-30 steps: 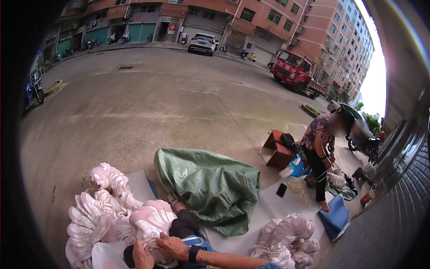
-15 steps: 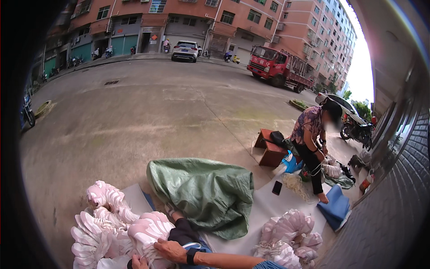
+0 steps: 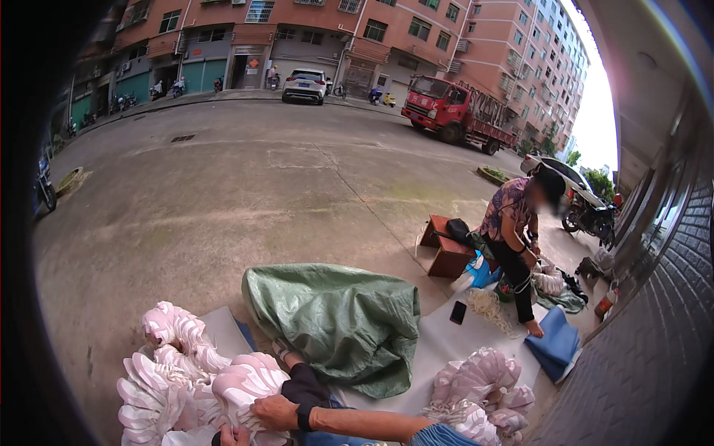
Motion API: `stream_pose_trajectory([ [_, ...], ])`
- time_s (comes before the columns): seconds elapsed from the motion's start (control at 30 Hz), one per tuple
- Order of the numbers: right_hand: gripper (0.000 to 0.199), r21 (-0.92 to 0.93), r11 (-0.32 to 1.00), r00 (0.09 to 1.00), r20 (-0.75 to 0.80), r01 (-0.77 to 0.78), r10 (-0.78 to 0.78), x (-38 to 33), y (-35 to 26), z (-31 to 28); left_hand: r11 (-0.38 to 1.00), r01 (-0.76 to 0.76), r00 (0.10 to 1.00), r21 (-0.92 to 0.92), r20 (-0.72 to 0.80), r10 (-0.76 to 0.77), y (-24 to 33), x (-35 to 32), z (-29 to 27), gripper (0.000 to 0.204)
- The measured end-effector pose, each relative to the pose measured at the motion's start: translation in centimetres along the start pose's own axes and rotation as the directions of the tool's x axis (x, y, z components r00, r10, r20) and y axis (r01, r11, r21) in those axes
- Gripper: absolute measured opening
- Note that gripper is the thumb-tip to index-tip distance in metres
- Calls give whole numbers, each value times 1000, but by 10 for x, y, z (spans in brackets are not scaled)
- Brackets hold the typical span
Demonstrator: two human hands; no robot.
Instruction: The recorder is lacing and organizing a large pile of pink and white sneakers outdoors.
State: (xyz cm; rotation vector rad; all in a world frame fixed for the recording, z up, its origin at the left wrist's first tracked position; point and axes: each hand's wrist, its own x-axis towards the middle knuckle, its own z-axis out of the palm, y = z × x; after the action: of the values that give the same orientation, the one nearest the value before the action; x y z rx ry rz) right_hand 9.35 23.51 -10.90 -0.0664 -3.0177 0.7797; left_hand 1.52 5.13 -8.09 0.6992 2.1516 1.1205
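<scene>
A bundle of overlapping pink-and-white curved fabric pieces (image 3: pixel 249 377) lies in front of me; they look like shoe uppers. My right hand (image 3: pixel 275 413), with a dark band at its wrist, has its fingers closed on the bundle's lower right side. Close beside it, at the lower edge, my left hand (image 3: pixel 235 436) is partly cut off. Its fingers are bent together by pale strands under the bundle, and what they grip is hidden. More of these pieces (image 3: pixel 147 394) are heaped to the left.
A green woven sack (image 3: pixel 335 323) lies beyond my leg. Right of it are another pink-and-white pile (image 3: pixel 476 386), a phone (image 3: pixel 458 312) and pale cords (image 3: pixel 487 306) on a sheet. A seated person (image 3: pixel 513 223) works by a brown bench (image 3: pixel 449 256). A red truck (image 3: pixel 454 111) stands across the pavement.
My right hand has shifted slightly left along the bundle, and its forearm has risen a little. My left hand stays low beside it. The view has turned slightly.
</scene>
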Motion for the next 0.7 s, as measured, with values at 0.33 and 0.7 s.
stream_pose_trajectory([
  [0.33, 20, -103, 987, 973, -186, 122, -139, -26, 9, -13, 992, -125, 962, 6, -243, 123, -23, 16, 18, 20],
  [0.7, 16, 340, 938, 966, -217, -61, 142, -41, 3, -16, 981, -167, 969, 101, -169, 183, -31, -17, 11, 30],
])
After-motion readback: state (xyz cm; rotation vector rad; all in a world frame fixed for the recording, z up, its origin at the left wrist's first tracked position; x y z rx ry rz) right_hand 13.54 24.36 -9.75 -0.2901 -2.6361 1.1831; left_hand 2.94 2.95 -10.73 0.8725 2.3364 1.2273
